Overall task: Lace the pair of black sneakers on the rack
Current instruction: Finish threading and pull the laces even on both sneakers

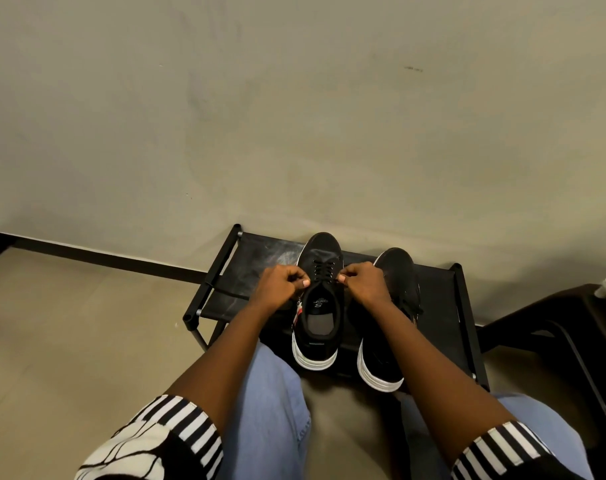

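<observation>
Fingers of left hand (pixel 283 285) curled tight, thumb against forefinger, pinching what looks like a lace end at the left edge of the left sneaker (pixel 318 303); lace itself too thin and dark to confirm inside the grip. Fingers of right hand (pixel 363 283) curled likewise, pinching at the right edge of the same shoe, thumbnail showing. Both hands level with the uppermost eyelets, just ahead of the open collar. Black lace (pixel 324 269) crossed through several eyelet rows toward the toe. Left sneaker flat on the black rack (pixel 443 306), toe toward the wall (pixel 294 116), heel toward the wearer of the camera. Right sneaker (pixel 391 313) just beside it on the same shelf, partly hidden by the right forearm; its lacing state not readable, loose lace possibly at its outer side. 2 shoes, 1 in hand. Judged step: tensioning the upper rows of shoe 1. Risks: uneven pull from the 2 hands leaving one end short for the last eyelets; hard pull dragging the shoe heel-first off the shelf's near edge, since nothing pins it down; dark lace on dark upper inviting a skipped eyelet; forearm nudging the second shoe sideways.
</observation>
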